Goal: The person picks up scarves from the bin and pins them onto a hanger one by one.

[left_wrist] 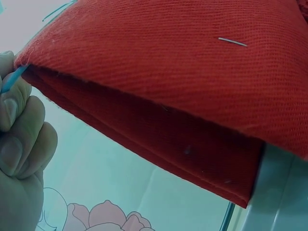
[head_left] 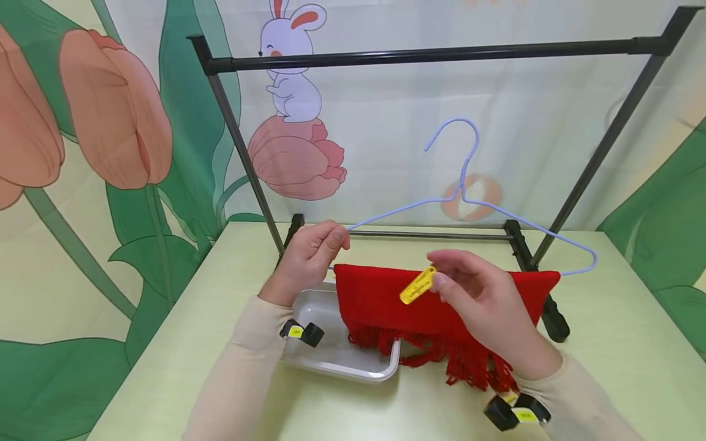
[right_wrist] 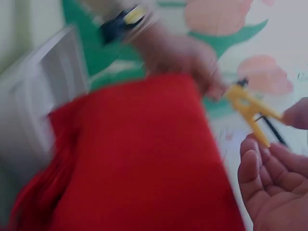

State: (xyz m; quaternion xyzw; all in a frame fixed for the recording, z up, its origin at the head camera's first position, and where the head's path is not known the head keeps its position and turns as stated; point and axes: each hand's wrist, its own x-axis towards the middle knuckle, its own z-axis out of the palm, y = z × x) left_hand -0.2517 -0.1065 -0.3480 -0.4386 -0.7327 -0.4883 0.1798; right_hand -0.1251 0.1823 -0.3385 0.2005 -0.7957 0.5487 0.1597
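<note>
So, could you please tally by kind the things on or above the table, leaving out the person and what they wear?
Clothes rack: 1
Clothes hanger: 1
Fringed red scarf: 1
Yellow clothespin: 1
Grey tray: 1
Total: 5

Behind the bare fingers [head_left: 456, 260] are a plain, long cream left sleeve [head_left: 242, 370] and a matching right sleeve [head_left: 576, 398]. At the cuffs [head_left: 271, 313], the blocky black left wrist camera [head_left: 313, 335] and right wrist camera [head_left: 501, 413] each bear a yellow label [head_left: 296, 332].

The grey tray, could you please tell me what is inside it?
The tray looks bare at left; the red cloth covers its far right part, hiding anything there.
</note>
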